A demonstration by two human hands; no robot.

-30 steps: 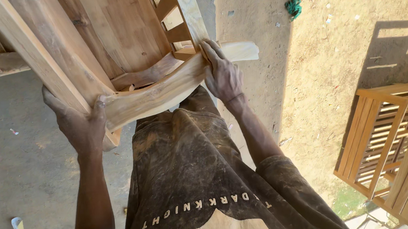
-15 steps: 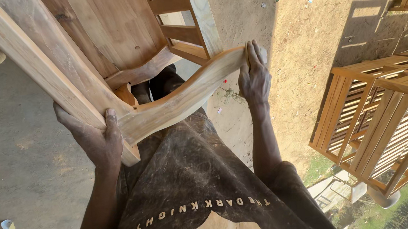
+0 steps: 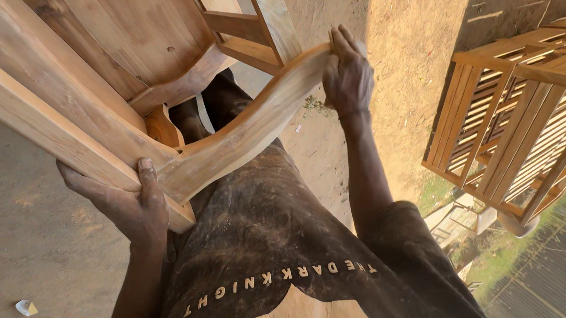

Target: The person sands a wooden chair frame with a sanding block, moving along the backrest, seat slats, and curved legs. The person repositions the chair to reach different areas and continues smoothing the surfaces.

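Wooden chair point(image 3: 122, 77) gripped between left hand point(image 3: 128, 205) and right hand point(image 3: 347, 73).

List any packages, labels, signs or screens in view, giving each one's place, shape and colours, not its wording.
Printed lettering on the shirt: a curved row of tan letters across the dark, dusty shirt front, lower centre, below the wooden chair frame held by the left hand and right hand.
Scrap of litter: small, white, crumpled, on the ground at lower left; too small to tell if it is packaging.
No signs or screens.
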